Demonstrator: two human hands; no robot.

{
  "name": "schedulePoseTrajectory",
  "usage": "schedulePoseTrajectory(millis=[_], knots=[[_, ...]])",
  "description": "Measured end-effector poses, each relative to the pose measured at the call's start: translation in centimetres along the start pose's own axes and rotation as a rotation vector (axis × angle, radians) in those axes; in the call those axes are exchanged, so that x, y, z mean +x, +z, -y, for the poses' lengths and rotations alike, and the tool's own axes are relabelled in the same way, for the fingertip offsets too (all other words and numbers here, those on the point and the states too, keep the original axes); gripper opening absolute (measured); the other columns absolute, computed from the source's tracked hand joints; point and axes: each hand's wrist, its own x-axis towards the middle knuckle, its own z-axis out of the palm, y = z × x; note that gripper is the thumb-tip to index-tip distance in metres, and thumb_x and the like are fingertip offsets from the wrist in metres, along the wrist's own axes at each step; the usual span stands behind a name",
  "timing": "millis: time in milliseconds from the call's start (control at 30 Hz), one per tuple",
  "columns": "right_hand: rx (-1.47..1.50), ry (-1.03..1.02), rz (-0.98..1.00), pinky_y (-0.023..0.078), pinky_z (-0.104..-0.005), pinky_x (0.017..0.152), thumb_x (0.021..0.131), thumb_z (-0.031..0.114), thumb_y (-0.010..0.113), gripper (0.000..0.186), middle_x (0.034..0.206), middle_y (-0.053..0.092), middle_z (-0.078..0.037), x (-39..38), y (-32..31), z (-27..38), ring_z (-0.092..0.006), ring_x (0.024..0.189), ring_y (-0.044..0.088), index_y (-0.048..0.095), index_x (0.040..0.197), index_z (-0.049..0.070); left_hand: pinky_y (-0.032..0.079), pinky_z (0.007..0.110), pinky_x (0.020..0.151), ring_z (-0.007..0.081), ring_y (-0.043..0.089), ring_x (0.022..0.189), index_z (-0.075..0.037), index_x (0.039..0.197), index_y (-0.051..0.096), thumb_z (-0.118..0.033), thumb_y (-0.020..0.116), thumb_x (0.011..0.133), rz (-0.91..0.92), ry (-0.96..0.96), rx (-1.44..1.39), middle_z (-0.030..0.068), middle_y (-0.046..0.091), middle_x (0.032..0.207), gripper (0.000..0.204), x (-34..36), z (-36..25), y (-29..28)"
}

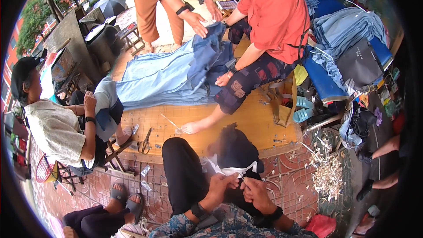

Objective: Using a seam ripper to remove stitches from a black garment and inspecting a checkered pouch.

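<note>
A dark garment point(235, 150) with white cloth point(214, 164) along its near side lies over my lap. My left hand point(219, 190) pinches the white cloth. My right hand point(257, 195) is closed close beside it, fingertips almost meeting the left ones at the cloth. Something thin and pale shows between the two hands, too small to name. Beyond my knees, a low wooden table point(211, 117) bears a spread pile of light blue denim point(161, 79). A pair of dark scissors point(145, 142) rests on the table's near left edge.
A person in a red top point(280, 13) sits on the table, and another standing person's hands point(198, 21) reach to the denim. At left a person in a black cap point(53, 110) sits working. Denim stacks point(350, 26) and a heap of scraps point(327, 172) are at right.
</note>
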Motion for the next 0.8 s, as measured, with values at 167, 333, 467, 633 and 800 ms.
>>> schedulePoseTrajectory(millis=[167, 333, 467, 633, 800], knots=[[-0.037, -0.029, -0.090, 0.023, -0.0210, 0.037, 0.097, 0.030, 0.053, 0.032, 0.050, 0.030, 0.008, 0.4, 0.4, 0.1, -0.0025, 0.039, 0.027, 0.053, 0.076, 0.006, 0.051, 0.024, 0.059, 0.0139, 0.064, 0.061, 0.003, 0.082, 0.069, -0.022, 0.070, 0.086, 0.052, 0.000, -0.013, 0.0098, 0.069, 0.074, 0.025, 0.7, 0.4, 0.1], [-0.086, -0.061, -0.107, 0.020, -0.0223, 0.034, 0.098, 0.030, 0.051, 0.034, 0.048, 0.025, 0.008, 1.1, -0.1, 0.1, -0.0031, 0.036, 0.023, 0.051, 0.075, 0.006, 0.048, 0.021, 0.057, 0.0106, 0.063, 0.062, 0.000, 0.086, 0.068, -0.023, 0.070, 0.087, 0.053, -0.072, -0.102, 0.0056, 0.068, 0.074, 0.023, 1.3, 0.0, 0.5], [-0.124, -0.056, -0.138, 0.021, -0.0223, 0.034, 0.099, 0.032, 0.049, 0.037, 0.049, 0.025, 0.007, 1.2, 0.2, 0.1, -0.0033, 0.036, 0.022, 0.050, 0.075, 0.005, 0.048, 0.020, 0.057, 0.0095, 0.063, 0.062, 0.000, 0.088, 0.068, -0.022, 0.069, 0.088, 0.014, -0.030, -0.141, 0.0049, 0.067, 0.073, 0.022, 1.1, 0.2, 0.3], [-0.133, -0.034, -0.136, 0.020, -0.0219, 0.035, 0.099, 0.034, 0.047, 0.037, 0.049, 0.024, 0.007, 1.1, 0.5, 0.1, -0.0033, 0.037, 0.021, 0.049, 0.076, 0.005, 0.049, 0.022, 0.054, 0.0093, 0.062, 0.060, 0.000, 0.083, 0.069, -0.019, 0.070, 0.086, 0.040, 0.023, -0.087, 0.0051, 0.067, 0.072, 0.020, 0.7, 0.3, 0.6], [-0.189, -0.086, -0.166, 0.020, -0.0219, 0.036, 0.099, 0.033, 0.048, 0.032, 0.051, 0.025, 0.008, 0.7, 1.5, 0.3, -0.0030, 0.038, 0.022, 0.050, 0.077, 0.009, 0.052, 0.024, 0.056, 0.0130, 0.064, 0.061, 0.003, 0.081, 0.069, -0.012, 0.068, 0.085, 0.075, 0.030, -0.101, 0.0087, 0.069, 0.074, 0.015, 0.6, 0.1, 0.3]])
